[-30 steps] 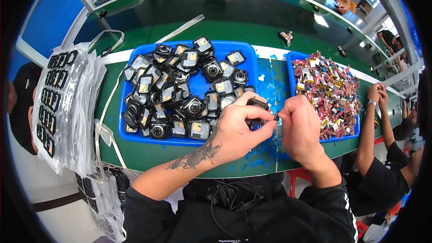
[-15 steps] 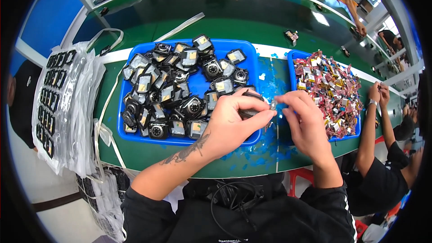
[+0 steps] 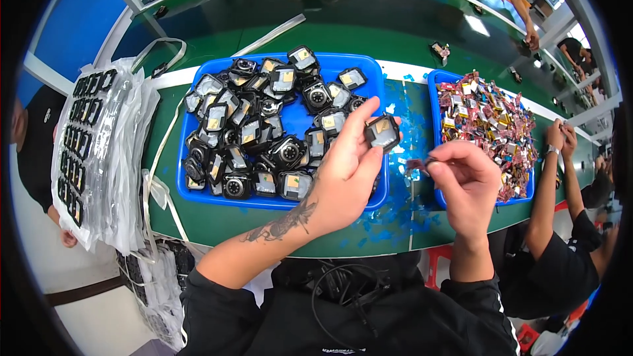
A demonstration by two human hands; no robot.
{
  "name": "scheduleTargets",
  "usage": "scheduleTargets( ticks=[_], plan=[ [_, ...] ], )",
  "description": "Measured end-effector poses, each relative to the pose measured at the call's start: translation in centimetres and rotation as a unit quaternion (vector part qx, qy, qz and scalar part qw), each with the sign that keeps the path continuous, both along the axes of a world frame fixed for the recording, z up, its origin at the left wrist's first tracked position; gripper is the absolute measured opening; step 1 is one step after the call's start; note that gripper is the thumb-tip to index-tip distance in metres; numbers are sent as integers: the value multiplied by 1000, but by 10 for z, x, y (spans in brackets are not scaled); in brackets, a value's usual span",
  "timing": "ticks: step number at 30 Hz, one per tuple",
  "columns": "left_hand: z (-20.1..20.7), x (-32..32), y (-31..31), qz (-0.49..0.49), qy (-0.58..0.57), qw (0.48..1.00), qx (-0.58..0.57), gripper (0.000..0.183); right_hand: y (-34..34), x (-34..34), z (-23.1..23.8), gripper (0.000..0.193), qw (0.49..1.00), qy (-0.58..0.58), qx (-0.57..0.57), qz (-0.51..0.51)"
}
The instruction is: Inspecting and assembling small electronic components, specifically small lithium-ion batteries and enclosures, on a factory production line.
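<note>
My left hand holds a black smartwatch case between its thumb and fingers, with the grey inner side and a pale patch facing up. My right hand is closed in a pinch, apart from the left. A small dark and reddish piece sticks out from its fingertips; it is too small and blurred to name. Left of my hands, a blue tray holds a heap of similar watch cases, some showing round black backs. To the right, another blue tray is full of small pink, white and yellow parts.
Scraps of blue film litter the green table between the trays. Plastic-wrapped packs of black parts stand at the left. Beyond a white rail runs a green belt with scattered parts. Co-workers' hands are at the right.
My right hand has drawn back to the right, away from the left, with a small piece in its pinch. The left hand has turned and its fingers have straightened, bringing the case's grey side up.
</note>
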State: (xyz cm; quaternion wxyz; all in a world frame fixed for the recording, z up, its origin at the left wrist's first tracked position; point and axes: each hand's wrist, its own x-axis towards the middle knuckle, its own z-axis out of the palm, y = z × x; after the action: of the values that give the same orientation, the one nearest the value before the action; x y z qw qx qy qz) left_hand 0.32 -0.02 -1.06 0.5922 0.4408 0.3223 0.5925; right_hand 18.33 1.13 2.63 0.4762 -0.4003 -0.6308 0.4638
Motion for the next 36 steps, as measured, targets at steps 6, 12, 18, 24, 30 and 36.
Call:
scheduleTargets(
  ticks=[6,12,18,24,30,36],
  plan=[
    [15,-3,-5,-86,82,992,-53,52,8,-22,1,15,977,-174,115,-47],
    [7,-4,-3,-102,59,993,14,50,7,-25,3,15,962,-224,147,-55],
    [4,-4,-2,-110,74,991,24,50,9,-27,4,14,961,-217,167,-44],
    [2,-3,-2,-102,84,991,33,50,10,-27,5,14,956,-232,175,-40],
    [-10,1,-2,-29,154,982,109,48,11,-27,5,14,953,-244,175,-30],
    [-8,8,-4,-34,113,987,110,46,3,-27,11,25,958,-239,137,-77]
  ],
)
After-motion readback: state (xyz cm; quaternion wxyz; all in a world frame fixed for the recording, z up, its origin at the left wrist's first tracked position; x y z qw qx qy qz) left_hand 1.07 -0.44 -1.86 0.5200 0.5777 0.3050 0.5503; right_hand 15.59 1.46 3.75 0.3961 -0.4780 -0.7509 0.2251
